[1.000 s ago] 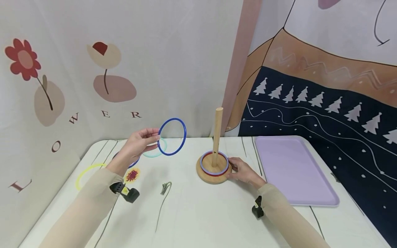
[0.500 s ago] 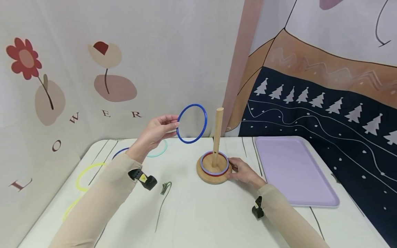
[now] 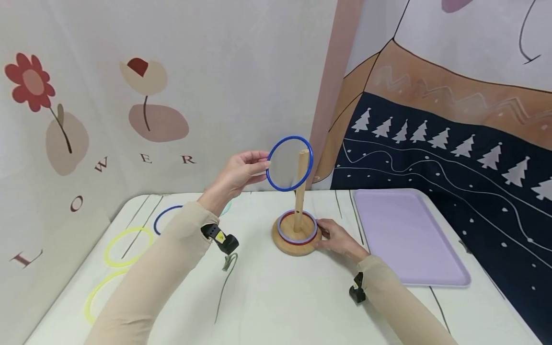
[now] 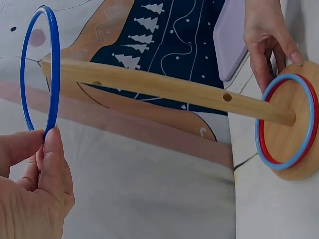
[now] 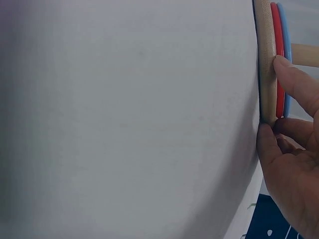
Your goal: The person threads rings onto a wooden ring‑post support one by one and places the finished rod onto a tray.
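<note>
My left hand pinches a blue ring by its edge, between thumb and fingers. The ring is raised and tilted at the top of a wooden peg; in the left wrist view the peg's tip shows inside its outline. The peg rises from a round wooden base. Around its foot lie a light blue ring and a red ring beneath it. My right hand holds the base's right edge, thumb and fingers on its rim in the right wrist view.
A lilac tray lies at the right. On the left lie two yellow rings, another blue ring and a turquoise ring, partly hidden by my left arm. Printed fabric walls stand behind the table.
My left hand has carried the blue ring right and up from beside the turquoise ring to the peg's top. The right hand and the stand have stayed put.
</note>
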